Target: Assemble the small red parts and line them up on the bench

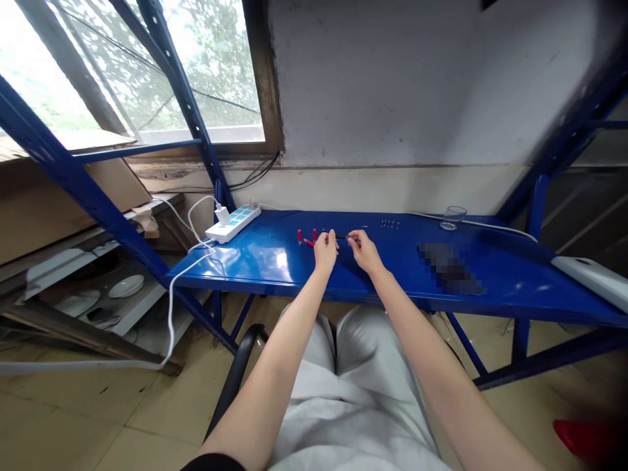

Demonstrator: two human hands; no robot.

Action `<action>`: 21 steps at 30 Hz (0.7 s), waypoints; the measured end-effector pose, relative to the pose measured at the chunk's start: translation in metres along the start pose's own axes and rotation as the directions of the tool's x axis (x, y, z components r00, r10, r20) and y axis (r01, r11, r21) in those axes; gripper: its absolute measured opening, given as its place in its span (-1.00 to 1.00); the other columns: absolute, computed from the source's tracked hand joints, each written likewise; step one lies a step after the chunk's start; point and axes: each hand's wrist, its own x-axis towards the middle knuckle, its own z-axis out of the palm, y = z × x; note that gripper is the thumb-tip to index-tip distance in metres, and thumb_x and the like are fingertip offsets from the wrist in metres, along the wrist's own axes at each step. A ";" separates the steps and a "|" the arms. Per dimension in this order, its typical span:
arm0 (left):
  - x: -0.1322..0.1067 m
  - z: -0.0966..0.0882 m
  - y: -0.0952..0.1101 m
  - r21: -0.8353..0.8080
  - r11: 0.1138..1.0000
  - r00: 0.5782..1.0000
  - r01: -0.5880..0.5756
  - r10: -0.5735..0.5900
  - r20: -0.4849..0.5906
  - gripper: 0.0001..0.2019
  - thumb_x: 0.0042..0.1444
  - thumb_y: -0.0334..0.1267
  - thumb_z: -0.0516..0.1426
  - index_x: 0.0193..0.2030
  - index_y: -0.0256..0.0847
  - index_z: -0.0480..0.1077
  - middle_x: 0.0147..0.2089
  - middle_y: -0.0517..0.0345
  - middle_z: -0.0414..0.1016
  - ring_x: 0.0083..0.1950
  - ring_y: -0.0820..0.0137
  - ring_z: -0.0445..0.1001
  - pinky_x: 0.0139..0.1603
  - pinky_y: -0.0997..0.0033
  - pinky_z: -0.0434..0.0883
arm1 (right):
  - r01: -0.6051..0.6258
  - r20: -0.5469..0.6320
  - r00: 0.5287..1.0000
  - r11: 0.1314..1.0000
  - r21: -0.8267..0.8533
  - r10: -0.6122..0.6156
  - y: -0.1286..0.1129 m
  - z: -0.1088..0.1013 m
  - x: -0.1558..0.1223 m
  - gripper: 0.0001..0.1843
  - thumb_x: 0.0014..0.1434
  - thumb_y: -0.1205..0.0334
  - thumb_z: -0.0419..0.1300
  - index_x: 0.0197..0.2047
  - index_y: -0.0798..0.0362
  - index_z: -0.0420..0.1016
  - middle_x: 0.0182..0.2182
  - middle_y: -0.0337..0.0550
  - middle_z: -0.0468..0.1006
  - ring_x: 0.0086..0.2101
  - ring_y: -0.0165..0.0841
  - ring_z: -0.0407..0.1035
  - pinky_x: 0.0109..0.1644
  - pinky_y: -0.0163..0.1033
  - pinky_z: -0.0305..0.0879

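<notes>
Over the blue table, my left hand (pixel 326 250) is closed round one end of a thin black pen-like rod (pixel 342 237). The fingertips of my right hand (pixel 363 250) pinch its other end, so the rod lies level between both hands. Its exact kind is too small to tell. Just left of my left hand are small red pieces: one upright (pixel 299 235), another upright (pixel 314 233) and one lying down (pixel 309 242). Several tiny metal parts (pixel 390 224) sit in a group on the table beyond my right hand.
A white power strip (pixel 234 224) with a plugged-in charger stands at the table's left end. On the right are a clear glass (pixel 452 218), a blurred dark object (pixel 449 268) and a white device (pixel 593 278). Blue metal posts (pixel 181 91) frame the blue table (pixel 265 261).
</notes>
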 end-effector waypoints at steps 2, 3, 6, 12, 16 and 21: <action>-0.001 -0.001 0.001 0.021 1.000 1.000 -0.013 0.013 -0.001 -0.62 0.13 0.04 -0.07 -0.52 -0.21 0.18 -0.57 0.25 0.27 -0.58 0.55 0.26 -0.47 0.51 0.23 | 0.024 0.026 0.999 0.999 -0.047 -0.022 -0.001 -0.001 0.000 -0.74 0.20 0.13 -0.07 -0.13 0.02 0.32 -0.23 -0.08 0.47 -0.28 -0.31 0.36 -0.22 -0.23 0.23; -0.001 -0.001 0.002 0.036 0.999 1.000 -0.027 0.027 -0.006 -0.63 0.13 0.04 -0.06 -0.52 -0.21 0.18 -0.57 0.25 0.27 -0.57 0.55 0.26 -0.46 0.51 0.23 | 0.035 0.037 0.999 0.996 -0.079 -0.032 -0.002 -0.001 -0.001 -0.75 0.20 0.14 -0.07 -0.14 0.01 0.34 -0.22 -0.08 0.47 -0.27 -0.31 0.36 -0.21 -0.23 0.23; -0.002 -0.002 0.002 0.086 0.993 0.995 -0.077 0.081 -0.050 -0.64 0.13 0.02 -0.05 -0.52 -0.21 0.19 -0.56 0.24 0.27 -0.53 0.53 0.27 -0.42 0.51 0.22 | 0.058 0.033 0.998 0.984 -0.170 -0.053 -0.004 -0.004 -0.001 -0.74 0.20 0.18 -0.06 -0.15 0.01 0.39 -0.21 -0.07 0.46 -0.26 -0.29 0.35 -0.23 -0.23 0.23; -0.002 -0.003 0.005 0.115 0.990 0.989 -0.087 0.099 -0.109 -0.67 0.13 -0.02 -0.04 -0.52 -0.20 0.20 -0.55 0.22 0.28 -0.48 0.50 0.28 -0.37 0.50 0.23 | 0.059 -0.052 0.996 0.951 -0.304 -0.078 0.005 -0.006 0.002 -0.73 0.18 0.20 -0.06 -0.21 0.04 0.44 -0.22 0.00 0.39 -0.23 -0.23 0.29 -0.23 -0.17 0.21; -0.002 -0.003 0.006 0.096 0.992 0.988 -0.081 0.093 -0.125 -0.69 0.13 -0.04 -0.04 -0.49 -0.20 0.23 -0.54 0.21 0.29 -0.48 0.50 0.28 -0.38 0.50 0.23 | 0.027 -0.065 0.997 0.950 -0.312 -0.050 0.009 -0.006 0.002 -0.73 0.18 0.20 -0.06 -0.25 0.04 0.44 -0.25 0.01 0.37 -0.22 -0.20 0.27 -0.22 -0.13 0.20; 0.000 -0.002 0.001 0.077 0.996 0.992 -0.051 0.059 -0.111 -0.72 0.09 -0.03 0.01 -0.43 -0.21 0.28 -0.54 0.21 0.32 -0.49 0.50 0.31 -0.41 0.51 0.25 | -0.002 -0.137 0.990 0.985 -0.170 -0.022 0.008 -0.006 0.003 -0.75 0.15 0.16 -0.03 -0.27 0.06 0.41 -0.29 -0.01 0.36 -0.28 -0.25 0.28 -0.24 -0.15 0.23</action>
